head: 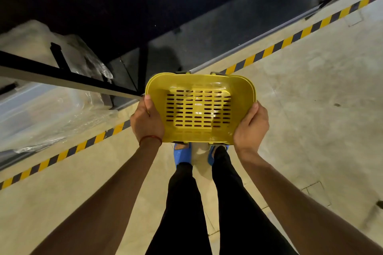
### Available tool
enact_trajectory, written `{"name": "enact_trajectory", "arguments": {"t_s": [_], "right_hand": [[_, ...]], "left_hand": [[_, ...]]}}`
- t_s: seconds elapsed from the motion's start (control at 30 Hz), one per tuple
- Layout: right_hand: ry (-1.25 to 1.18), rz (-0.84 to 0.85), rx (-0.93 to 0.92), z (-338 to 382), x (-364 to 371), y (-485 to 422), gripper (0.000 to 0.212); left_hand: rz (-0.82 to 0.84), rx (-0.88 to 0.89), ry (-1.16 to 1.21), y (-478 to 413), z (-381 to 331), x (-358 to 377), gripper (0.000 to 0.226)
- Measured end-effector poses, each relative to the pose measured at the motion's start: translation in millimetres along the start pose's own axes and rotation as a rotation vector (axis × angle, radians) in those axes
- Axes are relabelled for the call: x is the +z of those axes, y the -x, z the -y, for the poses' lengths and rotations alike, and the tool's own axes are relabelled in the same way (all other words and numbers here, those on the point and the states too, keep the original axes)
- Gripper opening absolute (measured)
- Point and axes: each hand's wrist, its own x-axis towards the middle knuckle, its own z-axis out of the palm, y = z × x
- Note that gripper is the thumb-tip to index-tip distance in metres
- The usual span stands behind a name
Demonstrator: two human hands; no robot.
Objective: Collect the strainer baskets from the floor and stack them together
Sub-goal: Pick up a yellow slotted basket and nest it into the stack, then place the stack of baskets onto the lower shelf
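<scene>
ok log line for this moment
basket: yellow, open side up, off floor | left hand: grips left side | right hand: grips right side

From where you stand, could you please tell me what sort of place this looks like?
Probably a warehouse or factory floor: yellow-and-black hazard tape lines the bare concrete floor, and plastic-wrapped goods sit by a metal rack beside it.

Floor [310, 109]: pale concrete, scuffed. On it: yellow-black tape [290, 39], running diagonally; two blue shoes [182, 154], side by side; clear plastic bundle [41, 114], left, beyond the tape.
</scene>
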Motion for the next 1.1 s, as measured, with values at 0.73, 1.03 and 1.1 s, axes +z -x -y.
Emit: {"name": "enact_trajectory", "arguments": {"t_s": [0.73,1.03,1.1], "right_hand": [[0.516,0.23,-0.541,38.0,-152.3,157.2,0.038],[0.706,0.259,-0.739,3.9,-199.5,224.0,0.047],[0.725,0.258,-0.747,-1.0,-204.4,234.0,0.047]], "left_hand": [[0.204,0.91,-0.479,99.5,19.0,-165.0,0.042],[0.22,1.215,-0.579,181.1,64.7,-212.9,0.045],[0.221,1.23,-0.616,185.1,72.9,-216.8,0.046]]}}
